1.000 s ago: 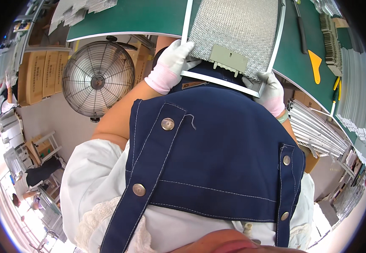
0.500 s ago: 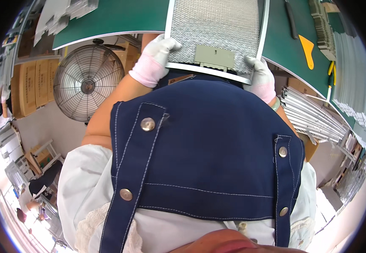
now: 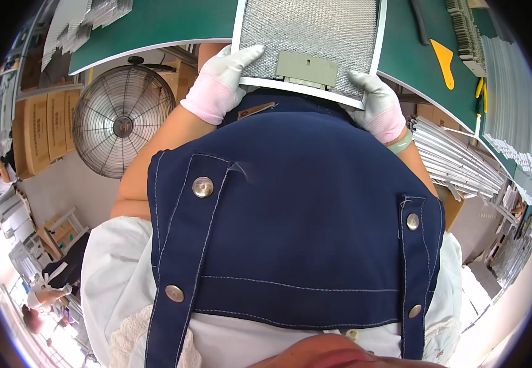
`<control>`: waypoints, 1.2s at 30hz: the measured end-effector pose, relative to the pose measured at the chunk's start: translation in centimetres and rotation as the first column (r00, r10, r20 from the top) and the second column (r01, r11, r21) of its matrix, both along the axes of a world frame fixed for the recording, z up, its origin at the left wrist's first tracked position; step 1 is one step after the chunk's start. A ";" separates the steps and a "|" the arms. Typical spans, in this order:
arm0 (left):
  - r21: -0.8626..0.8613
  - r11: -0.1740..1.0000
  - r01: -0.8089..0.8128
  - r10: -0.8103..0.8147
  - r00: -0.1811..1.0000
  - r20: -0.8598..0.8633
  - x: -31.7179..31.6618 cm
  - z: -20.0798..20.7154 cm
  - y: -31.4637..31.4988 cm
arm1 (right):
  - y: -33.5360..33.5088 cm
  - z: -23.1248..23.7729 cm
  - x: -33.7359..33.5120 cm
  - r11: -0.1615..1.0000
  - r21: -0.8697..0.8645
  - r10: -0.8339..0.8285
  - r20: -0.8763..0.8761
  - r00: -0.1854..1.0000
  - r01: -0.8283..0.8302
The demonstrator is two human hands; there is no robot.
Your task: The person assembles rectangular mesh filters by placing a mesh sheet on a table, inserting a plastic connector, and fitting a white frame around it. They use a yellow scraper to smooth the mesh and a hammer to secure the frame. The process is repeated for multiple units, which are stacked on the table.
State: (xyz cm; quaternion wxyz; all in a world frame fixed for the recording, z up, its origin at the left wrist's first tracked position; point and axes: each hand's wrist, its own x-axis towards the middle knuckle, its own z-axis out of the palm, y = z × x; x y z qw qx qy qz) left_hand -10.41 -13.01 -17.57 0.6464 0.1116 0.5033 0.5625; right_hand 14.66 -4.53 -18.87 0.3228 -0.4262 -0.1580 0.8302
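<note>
A metal mesh filter panel with a pale aluminium frame rests partly on the green table, its near end reaching past the edge towards my apron. At this end a grey-green plastic clip lies over the mesh next to the frame. My left hand, in a white and pink glove, grips the near left corner with the thumb stretched over the mesh. The near right corner is held by my gloved right hand, thumb on top. The fingers under the frame are mostly hidden on both sides.
On the green table, a yellow scraper, a dark-handled tool and yellow-handled pliers lie right. Plastic clips are stacked beyond. A floor fan stands left, near cardboard boxes. Metal strips lie below right.
The view has shifted slightly. The panel's near end sits a little higher and further left in the picture, and both thumbs now reach further over the mesh. Both hands keep their grip.
</note>
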 end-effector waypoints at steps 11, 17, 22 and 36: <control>0.001 0.999 -0.041 0.041 0.999 0.001 -1.3 -0.7 0.7 | -0.6 1.9 -0.9 0.964 0.102 0.221 0.200 0.955 -0.244; -0.096 0.994 -0.054 0.062 0.995 0.077 -0.6 -0.5 1.1 | 0.5 0.1 0.3 0.925 0.098 0.345 0.196 0.918 -0.368; -0.049 0.989 0.139 -0.133 0.985 0.106 -1.7 -0.8 0.5 | 1.4 0.1 0.8 0.866 0.087 0.475 0.171 0.863 -0.493; 0.079 0.995 0.062 -0.069 0.993 0.091 -0.9 -0.9 -0.7 | -0.8 -0.6 3.2 0.900 0.266 0.320 0.135 0.938 -0.346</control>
